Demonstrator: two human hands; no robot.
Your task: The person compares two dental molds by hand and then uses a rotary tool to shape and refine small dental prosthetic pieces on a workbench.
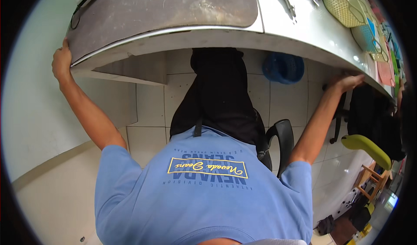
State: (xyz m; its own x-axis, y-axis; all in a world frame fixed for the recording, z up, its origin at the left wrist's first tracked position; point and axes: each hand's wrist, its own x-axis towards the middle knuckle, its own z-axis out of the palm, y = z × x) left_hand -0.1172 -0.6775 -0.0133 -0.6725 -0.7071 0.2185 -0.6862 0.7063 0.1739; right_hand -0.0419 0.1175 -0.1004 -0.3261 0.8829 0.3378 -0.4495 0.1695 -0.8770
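Note:
I look down over my blue shirt and dark trousers, seated at a white desk (304, 32). My left hand (61, 62) grips the desk's left front corner, fingers wrapped over the edge beside a grey mat (165, 10). My right hand (347, 81) is stretched out to the desk's front edge on the right, fingers laid against its underside; whether it grips there is unclear. Neither hand holds a loose object.
A blue basket (283, 67) sits on the tiled floor under the desk. A black chair armrest (282, 138) is by my right side, a yellow-green chair (367, 147) further right. Metal tools (287, 0) and coloured mesh trays (343, 4) lie on the desk's right part.

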